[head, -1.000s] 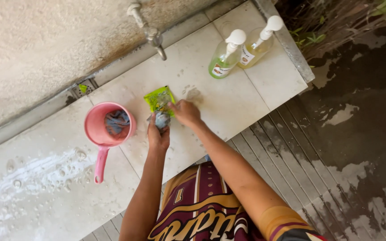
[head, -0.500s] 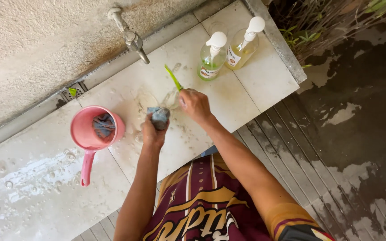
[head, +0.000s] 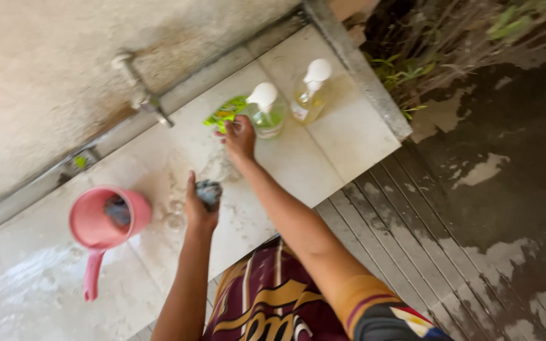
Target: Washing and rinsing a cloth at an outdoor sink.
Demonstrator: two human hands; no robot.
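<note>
1. My left hand (head: 198,205) was low on the wet worktop (head: 323,142), its grip pressed around a bunched blue-grey cloth (head: 209,191), which stuck out above the fingers.
2. My right hand (head: 239,136) was stretched further up the worktop, its grip pinching a green sachet (head: 225,112) by its near edge; the sachet stuck out up and left of the fingers, toward the wall.
3. The sachet sat just beside the green pump bottle (head: 265,112), with the yellow pump bottle (head: 309,93) next along on the right.
4. The tap (head: 141,95) jutted from the wall, left of the sachet.
5. A pink scoop (head: 101,230) with cloth inside lay well left of my left hand.
</note>
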